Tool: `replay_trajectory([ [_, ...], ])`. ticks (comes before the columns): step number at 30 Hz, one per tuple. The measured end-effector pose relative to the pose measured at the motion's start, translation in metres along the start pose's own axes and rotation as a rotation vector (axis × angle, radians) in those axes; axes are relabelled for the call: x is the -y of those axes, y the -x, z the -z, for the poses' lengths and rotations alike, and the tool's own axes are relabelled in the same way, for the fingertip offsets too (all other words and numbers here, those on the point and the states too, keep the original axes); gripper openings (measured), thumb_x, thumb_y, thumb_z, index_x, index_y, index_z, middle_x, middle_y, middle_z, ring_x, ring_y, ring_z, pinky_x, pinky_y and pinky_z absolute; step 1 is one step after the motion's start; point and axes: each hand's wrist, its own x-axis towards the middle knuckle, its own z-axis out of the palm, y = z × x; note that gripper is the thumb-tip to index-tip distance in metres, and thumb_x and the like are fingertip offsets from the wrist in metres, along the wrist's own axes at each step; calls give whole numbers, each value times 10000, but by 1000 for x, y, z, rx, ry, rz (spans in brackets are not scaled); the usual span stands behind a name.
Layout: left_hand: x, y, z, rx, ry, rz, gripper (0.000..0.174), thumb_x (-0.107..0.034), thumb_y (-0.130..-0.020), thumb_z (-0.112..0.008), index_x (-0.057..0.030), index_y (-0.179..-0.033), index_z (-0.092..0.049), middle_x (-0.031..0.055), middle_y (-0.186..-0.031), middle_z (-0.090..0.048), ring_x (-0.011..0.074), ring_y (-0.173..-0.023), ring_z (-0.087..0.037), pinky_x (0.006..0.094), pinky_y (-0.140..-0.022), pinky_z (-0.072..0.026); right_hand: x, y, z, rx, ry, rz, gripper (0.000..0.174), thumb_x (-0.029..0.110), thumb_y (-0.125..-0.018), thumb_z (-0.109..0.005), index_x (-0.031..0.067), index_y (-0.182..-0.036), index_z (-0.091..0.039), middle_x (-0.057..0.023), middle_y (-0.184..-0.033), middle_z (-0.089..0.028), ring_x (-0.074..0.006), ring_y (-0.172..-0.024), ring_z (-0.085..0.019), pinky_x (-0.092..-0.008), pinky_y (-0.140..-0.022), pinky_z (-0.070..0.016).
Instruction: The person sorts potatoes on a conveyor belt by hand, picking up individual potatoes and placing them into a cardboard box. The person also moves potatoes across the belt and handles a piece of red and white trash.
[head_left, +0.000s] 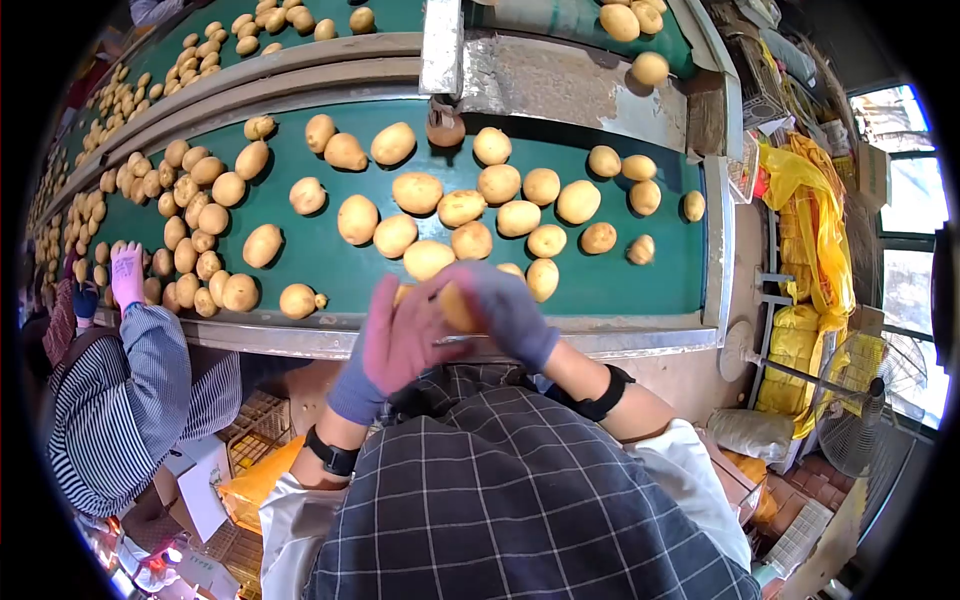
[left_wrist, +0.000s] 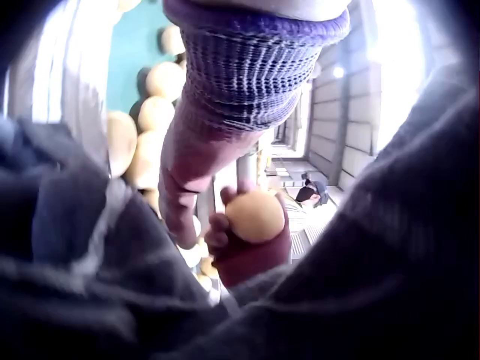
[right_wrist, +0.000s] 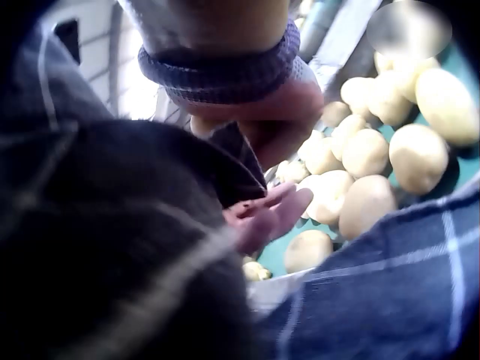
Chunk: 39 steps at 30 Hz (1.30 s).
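Both hands wear pink-and-purple knit gloves and are close together over the belt's near edge. My right hand (head_left: 505,315) grips a potato (head_left: 457,307). In the left wrist view, that potato (left_wrist: 256,217) shows pale and round, with the right hand's fingers (left_wrist: 217,230) curled about it. Beside it, my left hand (head_left: 408,335) has its fingers extended, blurred in the head view. Those extended left fingers (right_wrist: 274,217) also appear below the right hand (right_wrist: 289,112) in the right wrist view. Many potatoes (head_left: 417,192) lie loose on the green belt (head_left: 340,270) beyond.
A metal rail (head_left: 620,342) edges the belt in front of my body. On the left, another person's gloved hand (head_left: 128,272) reaches onto the belt among heaped potatoes. A second belt (head_left: 390,15) runs behind a divider. A standing fan (head_left: 850,400) and yellow sacks (head_left: 790,350) are at right.
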Motion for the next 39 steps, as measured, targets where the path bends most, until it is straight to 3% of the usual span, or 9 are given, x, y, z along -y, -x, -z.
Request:
replay_trajectory([
  [1,16,-19,62,331,291,70,582,-440,-1079,-487,-60,-1511,-399,92,-1383,-597,264,-1252,-613,454,-977,-561,15,-5,-3,147,184,-26,320,318,-1017,-566,33,-1130,-658,-144,-998,-694,-319,-916,-683,-410,-805,-541],
  [4,21,-11,47,71,-100,-213,529,-413,-1083,-486,-96,-1501,-416,83,-1424,-564,257,-1271,-599,458,-994,-552,10,-17,-18,175,304,41,335,338,-967,-620,88,-1182,-681,-141,-1083,-711,-323,-957,-682,-435,-807,-535],
  [8,4,-13,65,-78,-40,-265,497,-292,-1067,-507,-104,-1515,-404,100,-1456,-549,253,-1263,-605,455,-1019,-546,-28,-38,-35,119,460,283,403,406,-936,-656,134,-1233,-678,-92,-1147,-713,-274,-983,-684,-430,-918,-509],
  [14,-11,-4,101,-9,212,-265,521,-327,-1034,-561,-43,-1466,-496,223,-1394,-580,387,-1242,-593,508,-1055,-517,-86,-39,13,106,1196,223,485,438,-934,-645,233,-1372,-624,-116,-1508,-497,-360,-1393,-426,-687,-1116,-235],
  [20,-12,-2,101,52,329,-292,475,-316,-1061,-515,-42,-1448,-519,233,-1403,-573,405,-1289,-548,530,-1098,-477,-71,24,69,118,1251,25,583,461,-932,-637,229,-1459,-540,-102,-1522,-476,-325,-1417,-414,-663,-1131,-237],
  [26,-14,0,105,167,322,-351,515,-343,-1088,-422,-38,-1502,-456,249,-1454,-534,427,-1325,-526,555,-1142,-436,-63,75,121,-198,1291,-105,546,395,-931,-649,135,-1407,-585,-195,-1546,-422,-433,-1461,-322,-618,-1202,-147],
  [30,-15,2,106,146,311,-389,537,-337,-1091,-410,-21,-1525,-412,264,-1455,-526,439,-1332,-518,562,-1152,-426,-46,-15,101,-36,919,135,462,254,-921,-678,92,-1345,-595,-217,-1469,-473,-451,-1378,-406,-553,-1127,-350],
  [34,-17,-2,100,155,338,-411,558,-353,-1095,-397,-14,-1538,-374,277,-1463,-512,451,-1342,-513,566,-1155,-424,-116,-117,37,27,868,196,522,227,-904,-673,119,-1398,-547,-178,-1423,-509,-405,-1282,-494,-501,-1079,-413],
  [39,-18,7,102,129,350,-480,566,-384,-1084,-431,0,-1499,-409,287,-1450,-522,456,-1305,-546,562,-1123,-459,-130,-110,-1,295,847,19,394,187,-795,-692,170,-1186,-642,-126,-1211,-592,-384,-1142,-554,-498,-952,-483],
])
